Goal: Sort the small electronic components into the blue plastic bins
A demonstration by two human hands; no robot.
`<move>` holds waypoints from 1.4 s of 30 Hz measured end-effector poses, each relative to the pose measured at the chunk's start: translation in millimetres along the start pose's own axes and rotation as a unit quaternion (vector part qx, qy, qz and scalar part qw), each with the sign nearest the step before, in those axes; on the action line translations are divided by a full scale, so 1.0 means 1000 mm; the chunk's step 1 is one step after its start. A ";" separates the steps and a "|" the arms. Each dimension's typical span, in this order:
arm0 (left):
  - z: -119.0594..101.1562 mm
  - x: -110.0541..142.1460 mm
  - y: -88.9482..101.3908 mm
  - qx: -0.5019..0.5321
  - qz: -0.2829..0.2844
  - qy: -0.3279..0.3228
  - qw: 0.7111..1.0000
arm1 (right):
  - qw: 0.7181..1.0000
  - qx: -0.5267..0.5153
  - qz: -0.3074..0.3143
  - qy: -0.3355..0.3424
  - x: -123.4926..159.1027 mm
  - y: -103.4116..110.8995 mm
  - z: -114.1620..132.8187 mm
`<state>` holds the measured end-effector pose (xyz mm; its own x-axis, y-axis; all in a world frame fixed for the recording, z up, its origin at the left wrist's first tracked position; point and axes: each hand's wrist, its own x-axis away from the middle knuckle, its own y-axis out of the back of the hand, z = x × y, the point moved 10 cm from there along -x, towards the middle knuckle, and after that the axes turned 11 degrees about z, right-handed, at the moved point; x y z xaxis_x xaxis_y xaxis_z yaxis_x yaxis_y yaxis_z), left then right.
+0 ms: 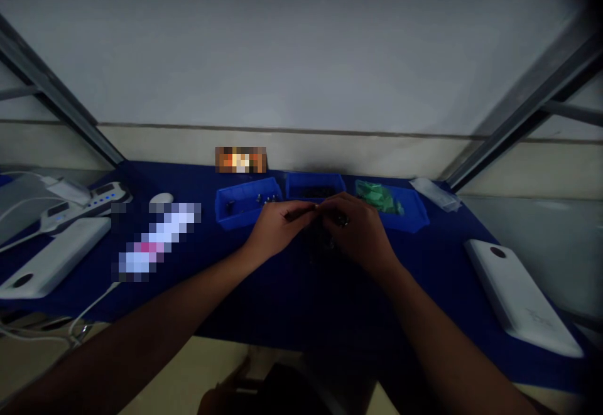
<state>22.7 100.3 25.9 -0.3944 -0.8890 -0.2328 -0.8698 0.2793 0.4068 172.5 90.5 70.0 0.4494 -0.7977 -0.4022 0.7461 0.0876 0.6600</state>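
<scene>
My left hand (277, 228) and my right hand (358, 230) meet at the fingertips above the middle of the blue table. Both are closed in a pinch, and whatever lies between the fingers is too small and dark to name. Just behind them stands a blue bin (315, 179) with dark small parts in it. Left of it, a second blue bin (228, 214) holds a few small shiny pieces. By my right hand, a third blue bin (414, 209) has a crumpled green plastic bag (379, 196) in it. Dark small items lie in shadow below my hands.
White power banks lie at the left (66, 255) and right (522, 296). A power strip (87, 204) with cables, a white rounded object (161, 201) and a blurred-out lit device (160, 239) are on the left. A clear bag (436, 194) rests at back right, before the wall (301, 57).
</scene>
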 end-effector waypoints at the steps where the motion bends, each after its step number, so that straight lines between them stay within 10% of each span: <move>1: 0.001 0.000 0.000 0.003 0.000 -0.004 1.000 | 1.000 -0.002 0.001 -0.008 0.000 0.000 -0.001; 12: -0.007 0.001 0.010 -0.015 -0.051 -0.015 0.998 | 0.992 -0.080 0.008 -0.095 0.002 -0.006 -0.024; 19: 0.002 -0.001 0.005 0.098 -0.040 -0.036 0.994 | 1.000 -0.001 0.023 -0.012 0.001 -0.005 -0.004; 42: -0.006 0.000 0.004 -0.049 -0.021 -0.033 0.998 | 0.998 -0.010 -0.020 -0.057 0.003 0.001 -0.012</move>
<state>21.1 98.8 32.5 -0.3789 -0.8726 -0.3081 -0.8543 0.2018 0.4791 180.9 95.3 61.5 0.3614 -0.8632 -0.3524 0.7723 0.0654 0.6318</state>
